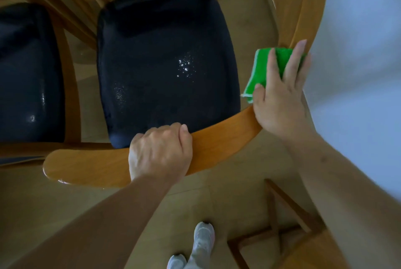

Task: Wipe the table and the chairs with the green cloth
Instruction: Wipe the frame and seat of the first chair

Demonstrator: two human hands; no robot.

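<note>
Nearest, at 6 o'clock, two grey trainers (pixel 200 244) stand on the pale tan floor (pixel 217 199). Above them, at about 7 o'clock of centre, my left hand (pixel 159 152) curls fully over the curved honey-coloured wooden top rail (pixel 221 140) of the chair back, fingers wrapped round its far edge, steadying it. At 3 o'clock my right hand (pixel 280 95) lies with fingers nearly straight and spread, pressing the folded bright green cloth (pixel 256 73) flat against the rail's right end, where it meets the upright; the thumb pins the cloth's lower corner. The cloth's long axis runs from 7 to 1 o'clock, its upper end pointing along the upright. Farther off, the dark navy padded seat (pixel 165 62) glistens with droplets; a second dark seat (pixel 28 73) lies at 9 o'clock. To do this step well, I judge I should keep the palm flat, hold the brace firm, and draw the cloth along the grain, lapping over both edges.
</note>
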